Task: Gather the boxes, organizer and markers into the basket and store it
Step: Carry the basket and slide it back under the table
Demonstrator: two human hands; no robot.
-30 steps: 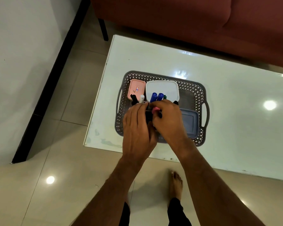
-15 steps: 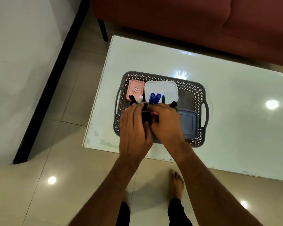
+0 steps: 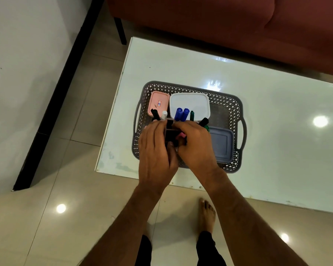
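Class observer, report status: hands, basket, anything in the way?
Both hands, left and right, on organizer inside basket. Boxes and markers loaded. Nothing blocking.

You see dim, warm light; ceiling lamps glare as bright spots on the glossy worktop (image 3: 277, 96) and floor (image 3: 61, 208). Edges bow, wide-angle; focus slightly soft.

The left hand (image 3: 156, 148) and right hand (image 3: 195, 144) sit slightly nearer the front wall of the basket (image 3: 236, 104) than a second ago, drawing the organizer (image 3: 170, 131) with its markers (image 3: 181, 114) along.
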